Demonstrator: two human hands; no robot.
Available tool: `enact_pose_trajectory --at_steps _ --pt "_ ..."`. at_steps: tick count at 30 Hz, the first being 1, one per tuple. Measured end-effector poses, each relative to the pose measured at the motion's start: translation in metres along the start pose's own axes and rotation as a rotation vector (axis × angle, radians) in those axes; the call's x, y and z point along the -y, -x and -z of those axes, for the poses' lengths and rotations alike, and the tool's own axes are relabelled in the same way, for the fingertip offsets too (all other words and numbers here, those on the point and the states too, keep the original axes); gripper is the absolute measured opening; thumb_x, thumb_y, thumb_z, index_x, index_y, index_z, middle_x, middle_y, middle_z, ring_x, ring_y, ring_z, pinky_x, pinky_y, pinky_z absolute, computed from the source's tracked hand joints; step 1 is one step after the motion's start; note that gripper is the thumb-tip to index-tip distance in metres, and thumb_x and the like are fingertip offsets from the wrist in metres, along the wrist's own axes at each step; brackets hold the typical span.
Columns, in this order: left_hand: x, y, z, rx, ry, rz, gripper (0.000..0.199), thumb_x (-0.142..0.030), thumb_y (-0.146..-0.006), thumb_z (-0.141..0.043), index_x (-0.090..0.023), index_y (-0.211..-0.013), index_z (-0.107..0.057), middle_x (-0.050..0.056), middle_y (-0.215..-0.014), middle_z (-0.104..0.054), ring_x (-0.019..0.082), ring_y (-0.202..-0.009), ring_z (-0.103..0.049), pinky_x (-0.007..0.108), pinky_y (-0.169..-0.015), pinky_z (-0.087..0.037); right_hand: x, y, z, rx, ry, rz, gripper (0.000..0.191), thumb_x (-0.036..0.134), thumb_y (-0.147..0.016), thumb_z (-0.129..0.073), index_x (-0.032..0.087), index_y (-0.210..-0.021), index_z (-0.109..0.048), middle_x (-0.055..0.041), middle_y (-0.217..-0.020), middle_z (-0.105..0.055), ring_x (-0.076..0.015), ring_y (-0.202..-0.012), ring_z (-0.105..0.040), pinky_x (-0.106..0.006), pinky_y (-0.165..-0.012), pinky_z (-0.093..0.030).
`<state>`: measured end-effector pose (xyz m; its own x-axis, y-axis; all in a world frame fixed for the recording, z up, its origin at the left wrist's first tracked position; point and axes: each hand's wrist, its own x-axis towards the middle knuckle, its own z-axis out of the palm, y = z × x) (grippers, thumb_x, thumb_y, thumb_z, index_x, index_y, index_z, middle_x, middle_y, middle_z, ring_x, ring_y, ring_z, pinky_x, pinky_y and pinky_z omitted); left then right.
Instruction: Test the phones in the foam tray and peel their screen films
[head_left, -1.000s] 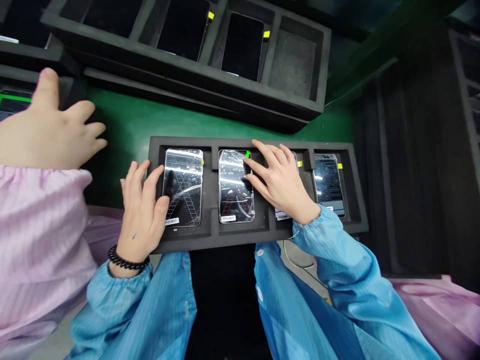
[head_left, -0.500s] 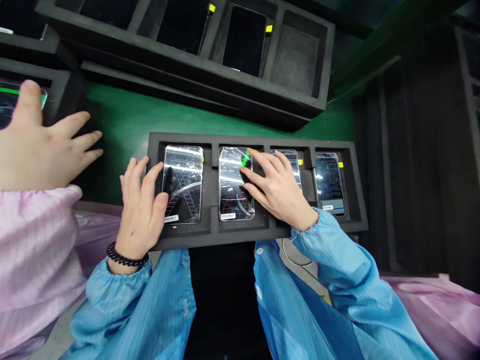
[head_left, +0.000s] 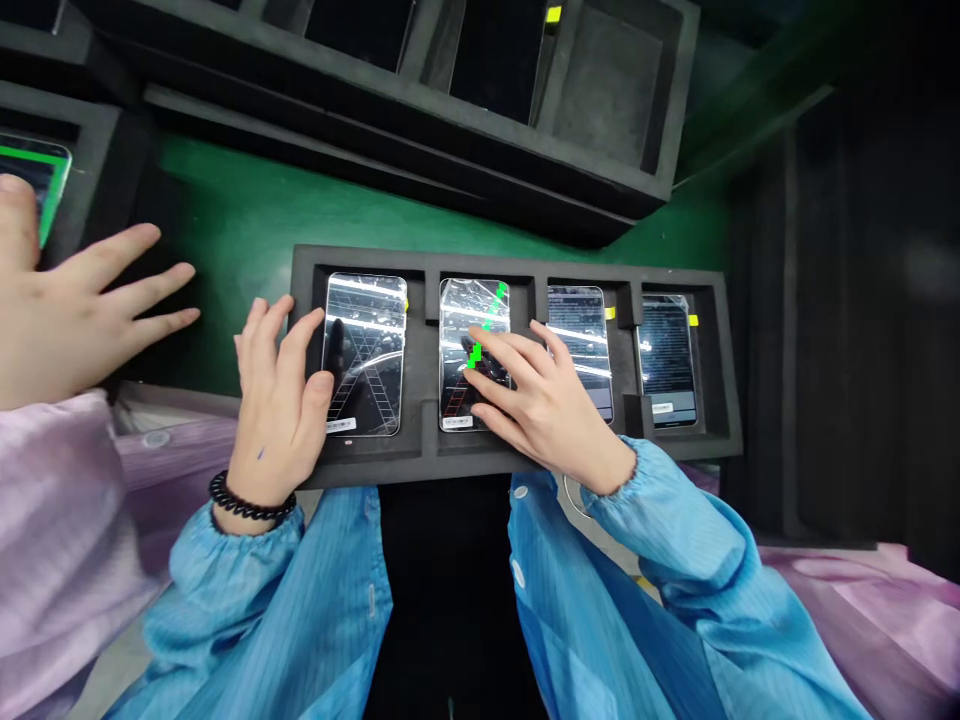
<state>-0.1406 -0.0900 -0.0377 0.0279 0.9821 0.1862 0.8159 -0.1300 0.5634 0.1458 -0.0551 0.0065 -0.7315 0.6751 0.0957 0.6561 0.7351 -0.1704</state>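
A black foam tray (head_left: 390,462) holds several smartphones in separate compartments. My right hand (head_left: 536,395) is over the second smartphone (head_left: 456,310), fingers spread, with a fingertip on its screen at the lower end of a green diagonal trail. Part of that screen is hidden under my fingers. At the tray's left end, my left hand (head_left: 277,400) rests with open fingers along the tray edge, beside the first smartphone (head_left: 365,350), which shows a crossing grid pattern. The third smartphone (head_left: 577,310) and the fourth smartphone (head_left: 666,350) display lines of text; yellow tabs stick out beside them.
Behind stands another foam tray (head_left: 607,95) with dark phones, on a green surface (head_left: 247,190). At left, a co-worker's hand (head_left: 67,300) in a pink sleeve reaches over a phone with a green-bordered screen (head_left: 56,190). A dark stack (head_left: 840,330) stands at right.
My right fingers have slid down and left across the second smartphone, and the green trail has grown longer. My left hand stays put. The co-worker's phone shows more green along its edge.
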Motion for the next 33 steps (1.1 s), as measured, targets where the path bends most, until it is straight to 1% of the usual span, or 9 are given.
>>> enact_pose_trajectory --at_steps 5,10,13,15,17,21,23,28,33 --pt "-0.001 0.0 0.0 -0.011 0.01 0.008 0.062 -0.058 -0.101 -0.025 -0.025 -0.152 -0.039 0.013 -0.161 -0.033 0.033 -0.156 -0.019 0.062 -0.126 -0.015 0.012 0.003 0.0 -0.003 -0.039 0.053 0.033 0.035 -0.104 -0.046 0.018 -0.116 -0.071 -0.013 -0.151 -0.053 -0.0265 -0.128 -0.054 -0.055 -0.117 -0.034" --pt "-0.001 0.0 0.0 -0.007 0.004 0.003 0.062 -0.056 -0.102 -0.024 -0.021 -0.151 -0.039 0.016 -0.161 -0.033 0.033 -0.156 -0.018 0.061 -0.126 -0.015 0.026 0.008 -0.005 0.008 -0.097 0.105 0.031 0.035 -0.103 -0.048 0.017 -0.111 -0.072 -0.0127 -0.151 -0.053 -0.0263 -0.13 -0.054 -0.056 -0.118 -0.034" --pt "-0.001 0.0 0.0 -0.009 0.007 0.001 0.062 -0.056 -0.102 -0.025 -0.022 -0.152 -0.039 0.015 -0.161 -0.032 0.032 -0.156 -0.018 0.061 -0.126 -0.014 0.029 0.01 -0.005 0.033 -0.176 0.128 0.031 0.035 -0.103 -0.047 0.018 -0.106 -0.073 -0.0109 -0.151 -0.054 -0.0243 -0.132 -0.052 -0.052 -0.121 -0.032" --pt "0.0 0.0 0.0 -0.007 0.014 0.002 0.061 -0.055 -0.102 -0.025 -0.022 -0.152 -0.038 0.015 -0.161 -0.032 0.032 -0.156 -0.017 0.061 -0.127 -0.014 0.024 0.008 -0.001 0.03 -0.242 0.12 0.031 0.035 -0.103 -0.046 0.021 -0.104 -0.074 -0.0097 -0.15 -0.054 -0.023 -0.132 -0.052 -0.05 -0.121 -0.032" --pt "0.0 0.001 0.001 -0.004 0.022 0.008 0.06 -0.054 -0.102 -0.026 -0.022 -0.152 -0.039 0.016 -0.161 -0.032 0.032 -0.156 -0.017 0.061 -0.126 -0.014 0.013 0.0 0.004 0.012 -0.266 0.07 0.035 0.037 -0.105 -0.043 0.024 -0.108 -0.074 -0.0093 -0.15 -0.054 -0.0225 -0.132 -0.052 -0.05 -0.12 -0.033" --pt "0.0 0.001 -0.001 -0.004 0.031 0.011 0.059 -0.053 -0.102 -0.026 -0.023 -0.151 -0.039 0.016 -0.16 -0.033 0.032 -0.156 -0.018 0.062 -0.126 -0.015 -0.014 -0.029 0.009 -0.012 -0.112 -0.12 0.043 0.04 -0.107 -0.034 0.022 -0.122 -0.07 -0.011 -0.155 -0.046 -0.0258 -0.136 -0.045 -0.052 -0.119 -0.03" --pt "0.001 0.001 -0.002 -0.008 0.035 0.005 0.058 -0.051 -0.102 -0.026 -0.023 -0.151 -0.039 0.016 -0.16 -0.032 0.033 -0.156 -0.018 0.063 -0.126 -0.016 -0.024 -0.044 0.006 -0.005 -0.039 -0.168 0.043 0.039 -0.107 -0.033 0.022 -0.127 -0.067 -0.0119 -0.158 -0.043 -0.0272 -0.137 -0.043 -0.051 -0.119 -0.028" --pt "0.002 0.002 -0.003 -0.023 0.054 0.016 0.055 -0.051 -0.102 -0.028 -0.028 -0.151 -0.04 0.014 -0.16 -0.034 0.034 -0.156 -0.019 0.065 -0.125 -0.017 -0.033 -0.067 -0.006 0.041 0.036 -0.174 0.045 0.04 -0.107 -0.032 0.021 -0.133 -0.063 -0.0142 -0.16 -0.038 -0.029 -0.137 -0.043 -0.051 -0.118 -0.028" --pt "0.002 0.001 -0.004 -0.03 0.054 0.013 0.054 -0.05 -0.101 -0.029 -0.03 -0.15 -0.04 0.014 -0.16 -0.034 0.034 -0.156 -0.02 0.066 -0.124 -0.018 -0.031 -0.07 -0.006 0.054 0.069 -0.164 0.045 0.039 -0.107 -0.033 0.02 -0.135 -0.062 -0.015 -0.16 -0.039 -0.0303 -0.136 -0.044 -0.052 -0.117 -0.03"
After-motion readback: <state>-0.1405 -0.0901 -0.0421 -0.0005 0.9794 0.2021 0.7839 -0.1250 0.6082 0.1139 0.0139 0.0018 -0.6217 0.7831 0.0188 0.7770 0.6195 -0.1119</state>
